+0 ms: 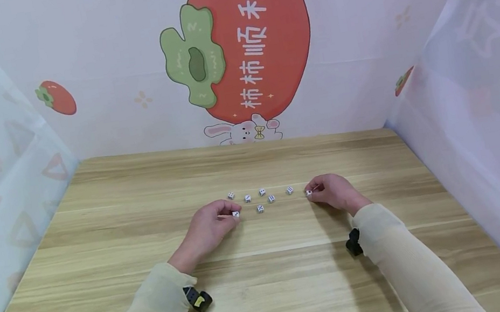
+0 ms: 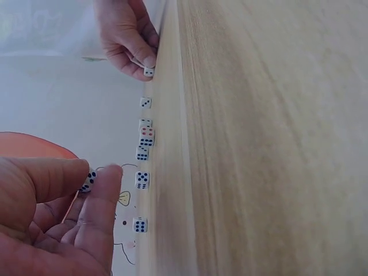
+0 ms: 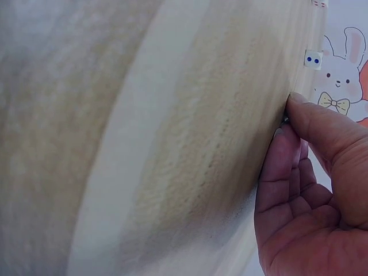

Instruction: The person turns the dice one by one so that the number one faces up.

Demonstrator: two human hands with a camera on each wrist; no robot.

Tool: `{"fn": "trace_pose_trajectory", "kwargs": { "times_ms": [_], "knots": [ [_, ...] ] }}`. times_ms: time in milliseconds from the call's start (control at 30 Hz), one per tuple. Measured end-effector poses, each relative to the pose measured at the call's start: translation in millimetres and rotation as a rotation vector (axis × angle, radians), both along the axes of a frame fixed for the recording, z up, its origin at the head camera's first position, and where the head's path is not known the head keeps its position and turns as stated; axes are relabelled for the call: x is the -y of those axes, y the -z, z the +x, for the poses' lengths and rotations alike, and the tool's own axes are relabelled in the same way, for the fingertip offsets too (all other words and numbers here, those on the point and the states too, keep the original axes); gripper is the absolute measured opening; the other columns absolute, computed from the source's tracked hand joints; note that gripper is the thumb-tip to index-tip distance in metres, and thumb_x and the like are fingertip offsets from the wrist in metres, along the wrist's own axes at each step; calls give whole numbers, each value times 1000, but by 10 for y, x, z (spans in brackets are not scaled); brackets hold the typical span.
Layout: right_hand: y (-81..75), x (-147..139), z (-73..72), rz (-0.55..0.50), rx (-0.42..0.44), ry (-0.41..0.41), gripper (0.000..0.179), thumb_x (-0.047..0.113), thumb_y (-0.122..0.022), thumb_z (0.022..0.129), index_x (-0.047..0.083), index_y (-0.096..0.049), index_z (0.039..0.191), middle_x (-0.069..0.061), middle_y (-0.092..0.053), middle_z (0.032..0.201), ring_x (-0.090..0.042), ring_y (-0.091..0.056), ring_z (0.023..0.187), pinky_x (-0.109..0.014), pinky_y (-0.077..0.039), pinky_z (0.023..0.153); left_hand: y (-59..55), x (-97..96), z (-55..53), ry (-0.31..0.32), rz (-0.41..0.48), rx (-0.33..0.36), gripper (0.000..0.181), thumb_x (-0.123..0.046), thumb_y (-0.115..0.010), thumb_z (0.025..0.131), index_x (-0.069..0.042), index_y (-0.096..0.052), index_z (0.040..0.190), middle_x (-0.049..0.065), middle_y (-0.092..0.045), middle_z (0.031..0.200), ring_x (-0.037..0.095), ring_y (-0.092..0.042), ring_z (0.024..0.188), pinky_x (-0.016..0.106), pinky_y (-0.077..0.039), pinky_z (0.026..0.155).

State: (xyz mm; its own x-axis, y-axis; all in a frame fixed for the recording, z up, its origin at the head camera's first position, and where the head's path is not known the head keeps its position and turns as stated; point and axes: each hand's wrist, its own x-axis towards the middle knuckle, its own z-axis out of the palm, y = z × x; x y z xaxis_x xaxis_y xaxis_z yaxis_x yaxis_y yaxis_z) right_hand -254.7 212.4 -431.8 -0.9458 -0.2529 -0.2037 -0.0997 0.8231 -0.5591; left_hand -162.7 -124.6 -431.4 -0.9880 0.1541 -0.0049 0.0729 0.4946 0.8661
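Fingers and thumb of the person's left hand (image 1: pixel 208 228) pinch one white die (image 1: pixel 236 214), and those of the right hand (image 1: pixel 336 191) pinch another die (image 1: pixel 309 192), almost hidden between them in the right wrist view. Six loose dice (image 1: pixel 260 209) lie scattered between and just beyond the hands on the wooden table (image 1: pixel 289 280). From the left wrist, blue pips show on that hand's die and red ones on one loose die (image 2: pixel 147 137), colours too small to tell from the head.

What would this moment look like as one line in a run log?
left hand: pinches one die | right hand: pinches another die | wooden table: six loose dice lying on top
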Motion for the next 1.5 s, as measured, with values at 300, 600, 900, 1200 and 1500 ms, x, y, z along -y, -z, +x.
{"fn": "trace_pose_trajectory", "kwargs": {
  "times_ms": [300,600,900,1200,1500],
  "knots": [
    [-5,5,0,11,-5,-6,13,21,-73,99,15,-76,109,-4,-72,108,-22,-62,100,-46,-48,98,-14,-11,1,-13,12,13,25,-10,-73,92,-8,-74,117,3,-76,115,18,-72,102,38,-58,89],
    [-13,3,7,6,-9,-15,13,21,-73,99,14,-76,109,-4,-72,107,-22,-62,99,-45,-48,97,-7,-19,3,-29,-8,-12,20,-17,-72,97,-10,-75,116,1,-76,113,15,-70,98,37,-56,88],
    [-20,4,9,4,-9,-12,12,22,-73,98,14,-76,107,-5,-72,106,-22,-61,99,-44,-47,97,-34,-20,26,-25,21,4,22,-12,-72,97,-8,-74,118,5,-75,117,18,-70,102,40,-56,92],
    [-30,0,16,2,-6,-7,12,21,-73,99,14,-76,108,-5,-72,106,-22,-61,98,-44,-47,96,-29,-25,22,-28,33,26,27,-11,-71,96,-7,-73,123,6,-74,121,19,-68,106,42,-55,96],
    [-27,0,20,1,-3,-6,13,21,-72,99,14,-76,109,-5,-72,108,-23,-61,99,-45,-47,96,-16,-27,31,-12,39,24,27,-8,-72,95,-8,-73,121,3,-74,120,20,-70,106,41,-57,94]
  ]
}}
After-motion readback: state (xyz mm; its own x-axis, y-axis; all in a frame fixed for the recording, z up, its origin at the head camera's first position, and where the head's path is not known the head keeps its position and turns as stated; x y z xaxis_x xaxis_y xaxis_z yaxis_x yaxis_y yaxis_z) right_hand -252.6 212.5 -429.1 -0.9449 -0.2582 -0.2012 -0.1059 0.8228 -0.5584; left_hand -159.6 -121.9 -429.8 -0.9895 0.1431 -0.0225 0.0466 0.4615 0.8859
